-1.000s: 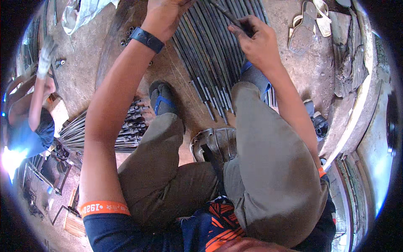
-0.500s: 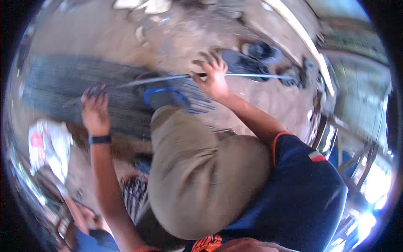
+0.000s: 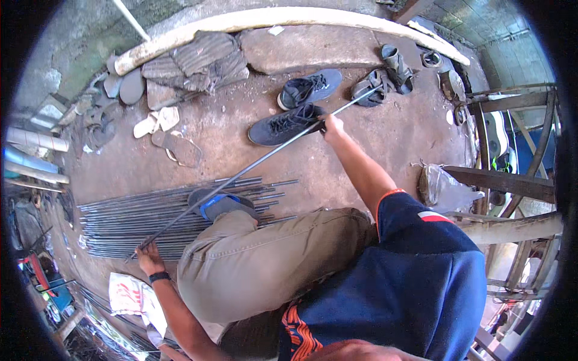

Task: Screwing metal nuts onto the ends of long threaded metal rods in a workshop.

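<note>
Now gripping the metal rod in a closed right hand, no longer splayed, and a closed left hand. Slants from lower left to upper right of frame, seemingly steadier.

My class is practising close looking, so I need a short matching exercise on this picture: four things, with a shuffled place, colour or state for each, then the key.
Column one
1. Left hand
2. Right hand
3. Sandal
4. Bag

Column two
A. White with red markings
B. On the rod, near the dark lace-up shoes
C. Blue-strapped, worn on a foot
D. On the rod, just beyond a dark wristband

Pairs: 1-D, 2-B, 3-C, 4-A
</note>
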{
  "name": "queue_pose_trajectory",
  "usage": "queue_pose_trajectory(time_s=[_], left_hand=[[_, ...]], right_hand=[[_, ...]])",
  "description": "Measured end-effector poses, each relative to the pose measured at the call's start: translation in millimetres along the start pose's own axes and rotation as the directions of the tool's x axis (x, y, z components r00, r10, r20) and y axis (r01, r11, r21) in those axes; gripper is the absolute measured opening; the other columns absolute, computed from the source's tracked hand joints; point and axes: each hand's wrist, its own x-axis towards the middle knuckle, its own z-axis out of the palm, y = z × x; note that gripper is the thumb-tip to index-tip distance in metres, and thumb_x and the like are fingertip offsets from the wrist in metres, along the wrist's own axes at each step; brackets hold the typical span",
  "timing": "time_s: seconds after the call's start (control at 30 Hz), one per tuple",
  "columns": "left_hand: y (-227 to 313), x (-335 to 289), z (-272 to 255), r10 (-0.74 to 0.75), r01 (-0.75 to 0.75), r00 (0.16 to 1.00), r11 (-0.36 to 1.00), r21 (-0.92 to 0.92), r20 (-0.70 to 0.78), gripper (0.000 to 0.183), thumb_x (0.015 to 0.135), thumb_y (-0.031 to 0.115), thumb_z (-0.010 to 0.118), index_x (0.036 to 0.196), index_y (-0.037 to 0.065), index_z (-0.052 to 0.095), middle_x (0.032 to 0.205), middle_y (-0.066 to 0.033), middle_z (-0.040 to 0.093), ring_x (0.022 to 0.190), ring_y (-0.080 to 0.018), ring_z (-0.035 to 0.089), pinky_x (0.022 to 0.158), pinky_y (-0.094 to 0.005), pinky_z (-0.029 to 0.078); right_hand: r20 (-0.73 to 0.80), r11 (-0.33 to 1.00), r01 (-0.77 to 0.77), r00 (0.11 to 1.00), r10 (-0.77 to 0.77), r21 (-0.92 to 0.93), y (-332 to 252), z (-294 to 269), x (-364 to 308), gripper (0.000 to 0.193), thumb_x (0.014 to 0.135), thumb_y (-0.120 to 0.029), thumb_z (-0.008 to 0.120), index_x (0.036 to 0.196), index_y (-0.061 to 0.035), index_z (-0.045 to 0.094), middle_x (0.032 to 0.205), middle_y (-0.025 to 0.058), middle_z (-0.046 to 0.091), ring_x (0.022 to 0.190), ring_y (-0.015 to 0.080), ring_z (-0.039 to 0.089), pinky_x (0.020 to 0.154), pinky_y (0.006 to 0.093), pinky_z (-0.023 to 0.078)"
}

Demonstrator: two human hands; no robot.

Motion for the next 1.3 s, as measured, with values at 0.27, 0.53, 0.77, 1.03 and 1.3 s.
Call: queue_pose_trajectory(time_s=[0.27, 0.53, 0.77, 1.03, 1.3], left_hand=[[161, 43, -57, 0.233, -0.226, 0.967, 0.971, 0.075, -0.102, 0.027, 0.098, 0.02, 0.037, 0.085, 0.004, 0.056, 0.08, -0.0097, 0.062, 0.074, -0.0222, 0.06, 0.072, -0.0318, 0.053], [229, -10, -101, 0.367, -0.37, 0.908, 0.929, 0.023, -0.2, 0.027, 0.098, 0.019, 0.04, 0.079, 0.003, 0.051, 0.066, -0.0083, 0.056, 0.062, -0.0219, 0.057, 0.065, -0.0333, 0.053], [172, -44, -159, 0.342, -0.372, 0.882, 0.928, -0.034, -0.324, 0.035, 0.096, 0.029, 0.041, 0.116, 0.006, 0.059, 0.102, -0.0058, 0.064, 0.088, -0.0162, 0.059, 0.068, -0.0274, 0.05], [133, -115, -199, 0.381, -0.6, 0.775, 0.694, -0.397, -0.504, 0.033, 0.091, 0.009, 0.043, 0.12, 0.001, 0.057, 0.12, -0.012, 0.062, 0.109, -0.0231, 0.06, 0.091, -0.0331, 0.049], [145, -183, -142, 0.383, -0.672, 0.737, 0.511, -0.537, -0.557, 0.012, 0.098, 0.017, 0.052, 0.1, 0.007, 0.058, 0.092, -0.0057, 0.063, 0.087, -0.0211, 0.063, 0.079, -0.0353, 0.055]], right_hand=[[0.096, 0.941, -0.12, 0.991, 0.094, 0.316, 24, 31, -95, 0.032, 0.073, 0.0, 0.054, 0.105, 0.0, 0.052, 0.085, 0.0126, 0.058, 0.071, 0.0226, 0.058, 0.058, 0.0383, 0.048], [0.367, 0.841, -0.4, 0.892, 0.266, 0.364, 21, 17, -162, 0.02, 0.088, -0.016, 0.05, 0.106, -0.0077, 0.047, 0.096, 0.0121, 0.057, 0.077, 0.0324, 0.062, 0.072, 0.0501, 0.053], [0.755, 0.942, -0.118, 0.633, -0.171, 0.313, -41, 21, -168, 0.027, 0.101, -0.027, 0.039, 0.104, -0.0024, 0.049, 0.095, 0.0146, 0.063, 0.08, 0.026, 0.066, 0.067, 0.039, 0.058], [0.777, 0.902, -0.15, 0.577, -0.251, 0.404, -93, 108, -309, 0.019, 0.094, -0.015, 0.05, 0.094, -0.0019, 0.063, 0.091, 0.0105, 0.066, 0.078, 0.0203, 0.062, 0.069, 0.0298, 0.051], [0.822, 0.822, -0.224, 0.385, -0.42, 0.524, -111, 166, -272, 0.03, 0.098, -0.015, 0.035, 0.096, 0.0034, 0.058, 0.081, 0.0117, 0.063, 0.075, 0.0217, 0.061, 0.068, 0.0308, 0.052]])
